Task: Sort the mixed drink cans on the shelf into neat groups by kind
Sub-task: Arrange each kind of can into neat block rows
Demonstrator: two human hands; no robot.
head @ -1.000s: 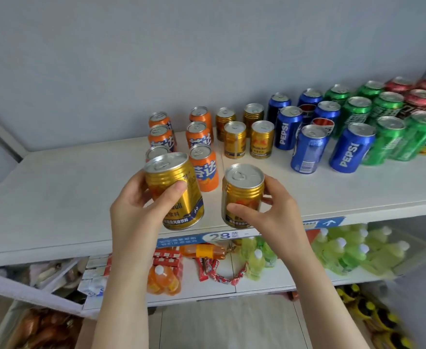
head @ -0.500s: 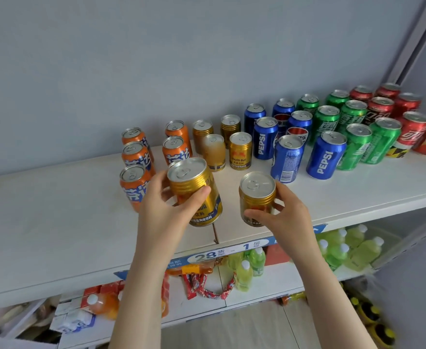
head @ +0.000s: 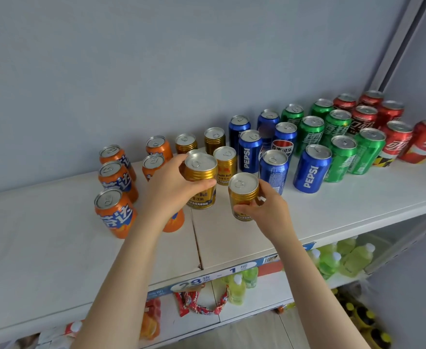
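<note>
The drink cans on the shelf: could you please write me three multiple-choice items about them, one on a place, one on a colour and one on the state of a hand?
1. Which group stands between the blue cans and the red cans?
A. orange cans
B. green cans
C. gold cans

2. What colour are the two cans held by the left hand and the right hand?
A. gold
B. blue
C. red

3. What is the left hand doing?
A. lying flat on the shelf
B. gripping a can
C. holding a bottle

Answers:
1 B: the green cans fill the space between the blue and the red.
2 A: the left gold can and the right gold can both have gold bodies.
3 B: its fingers and thumb curl round the left gold can.
</note>
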